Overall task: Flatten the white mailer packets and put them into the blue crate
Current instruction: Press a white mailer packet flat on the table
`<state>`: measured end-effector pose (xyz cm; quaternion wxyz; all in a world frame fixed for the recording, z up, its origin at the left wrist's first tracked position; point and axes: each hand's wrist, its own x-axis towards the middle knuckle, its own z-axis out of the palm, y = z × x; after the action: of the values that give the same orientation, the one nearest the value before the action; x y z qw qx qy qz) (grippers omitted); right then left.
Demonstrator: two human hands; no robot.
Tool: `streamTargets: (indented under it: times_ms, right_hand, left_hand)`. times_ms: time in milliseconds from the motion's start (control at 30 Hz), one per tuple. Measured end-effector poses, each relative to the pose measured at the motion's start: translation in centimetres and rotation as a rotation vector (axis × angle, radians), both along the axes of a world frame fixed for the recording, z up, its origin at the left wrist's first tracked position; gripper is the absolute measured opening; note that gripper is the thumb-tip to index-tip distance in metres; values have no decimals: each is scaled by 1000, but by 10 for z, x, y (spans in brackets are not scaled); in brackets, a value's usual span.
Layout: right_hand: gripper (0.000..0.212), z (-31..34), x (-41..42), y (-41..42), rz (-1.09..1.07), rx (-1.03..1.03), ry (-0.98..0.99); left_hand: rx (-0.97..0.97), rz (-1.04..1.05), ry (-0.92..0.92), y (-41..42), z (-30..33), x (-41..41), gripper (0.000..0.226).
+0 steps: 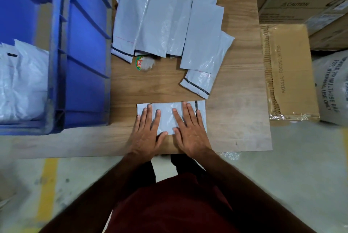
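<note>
We see the blue crate (pixel 84 48) standing left of the wooden board (pixel 241 100), its near wall touching the board's left edge, with white packets (pixel 22 82) already inside. A heap of white mailer packets (pixel 169 21) covers the board's far half, their long axes running away from us; bare wood stays open to the right of the heap and between it and the near packet. That single mailer packet (pixel 167 114) lies flat near the board's front edge, long axis running left to right. Our left hand (pixel 146 131) and right hand (pixel 190 131) press down on it, fingers straight and spread, gripping nothing.
</note>
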<state>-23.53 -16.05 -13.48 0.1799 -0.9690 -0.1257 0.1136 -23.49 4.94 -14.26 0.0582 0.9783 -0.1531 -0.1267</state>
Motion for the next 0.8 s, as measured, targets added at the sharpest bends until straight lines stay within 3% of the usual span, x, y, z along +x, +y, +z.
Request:
streamTargets:
  times_ms: [133, 333, 433, 567, 700, 800]
  right_hand:
    - [65, 5, 1, -3, 5, 19, 36]
    - [84, 15, -8, -23, 54, 95, 52]
    - [83, 12, -7, -22, 36, 90, 35]
    - [70, 15, -1, -12, -16, 60, 14]
    - [68, 25, 9, -3, -61, 22, 35]
    - [73, 43, 22, -3, -82, 69, 7]
  left_hand:
    - [-19, -150, -43, 10, 5, 1, 83]
    - [-33, -335, -221, 22, -10, 20, 55]
    - [-79, -318, -253, 22, -8, 29, 47]
    - [-202, -244, -159, 16, 8, 41, 43]
    - [-205, -168, -97, 12, 34, 50, 43]
    - [-106, -203, -71, 10, 55, 49, 62]
